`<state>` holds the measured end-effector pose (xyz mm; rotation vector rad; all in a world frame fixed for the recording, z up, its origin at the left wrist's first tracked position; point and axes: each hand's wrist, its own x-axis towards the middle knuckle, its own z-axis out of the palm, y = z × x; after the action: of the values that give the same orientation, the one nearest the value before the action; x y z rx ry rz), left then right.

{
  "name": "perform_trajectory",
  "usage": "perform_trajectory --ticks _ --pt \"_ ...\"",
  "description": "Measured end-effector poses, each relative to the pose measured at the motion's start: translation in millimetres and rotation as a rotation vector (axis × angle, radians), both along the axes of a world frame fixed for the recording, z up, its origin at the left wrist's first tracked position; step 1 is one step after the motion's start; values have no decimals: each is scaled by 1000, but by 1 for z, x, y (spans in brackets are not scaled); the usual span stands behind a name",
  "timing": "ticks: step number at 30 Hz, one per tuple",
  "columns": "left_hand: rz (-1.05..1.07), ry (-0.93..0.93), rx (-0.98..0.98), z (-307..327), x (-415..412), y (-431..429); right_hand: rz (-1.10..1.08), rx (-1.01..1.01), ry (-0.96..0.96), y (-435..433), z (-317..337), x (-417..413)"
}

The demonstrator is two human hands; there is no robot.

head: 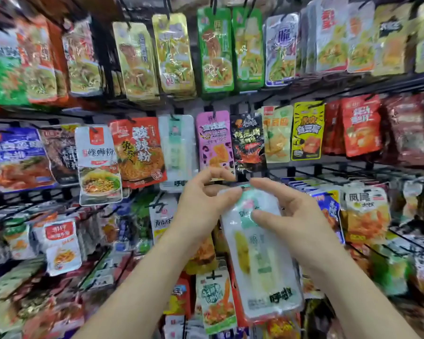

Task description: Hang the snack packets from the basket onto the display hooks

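Observation:
I hold a long white-and-green snack packet (260, 260) upright in front of the display wall. My left hand (201, 199) pinches its top left edge with thumb and forefinger. My right hand (287, 216) grips the upper part of the packet from the right, thumb across its front. A matching white-and-green packet (178, 148) hangs on a black hook (174, 116) in the middle row, just above and left of my hands. The basket is out of view.
Black wire hooks carry rows of bright snack packets across the whole wall: a purple packet (214, 140) right of the matching one, a red noodle packet (138, 150) to its left. More packets hang low behind my forearms.

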<state>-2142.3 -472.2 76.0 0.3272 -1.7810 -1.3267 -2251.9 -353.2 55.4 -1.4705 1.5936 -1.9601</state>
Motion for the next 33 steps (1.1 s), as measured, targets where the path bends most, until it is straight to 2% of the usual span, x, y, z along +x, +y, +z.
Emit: perform_trajectory --ticks 4,8,10,14,16,21,28,33 --pt "78 54 -96 27 15 -32 18 -4 51 -41 28 8" --pt "139 63 -104 46 24 -71 49 25 84 -84 53 17" --pt "142 93 -21 56 27 -93 49 10 87 -106 65 21" --pt "18 198 315 78 24 -135 33 -49 116 -147 90 31" --pt "-18 242 332 88 22 -149 2 -75 150 -163 99 32" --pt "30 269 222 106 17 -165 -18 -144 102 -183 106 29" --pt "141 216 135 108 4 -177 -78 -113 91 -195 108 24" --pt "226 86 -99 101 7 -177 -150 -32 199 -195 106 27"
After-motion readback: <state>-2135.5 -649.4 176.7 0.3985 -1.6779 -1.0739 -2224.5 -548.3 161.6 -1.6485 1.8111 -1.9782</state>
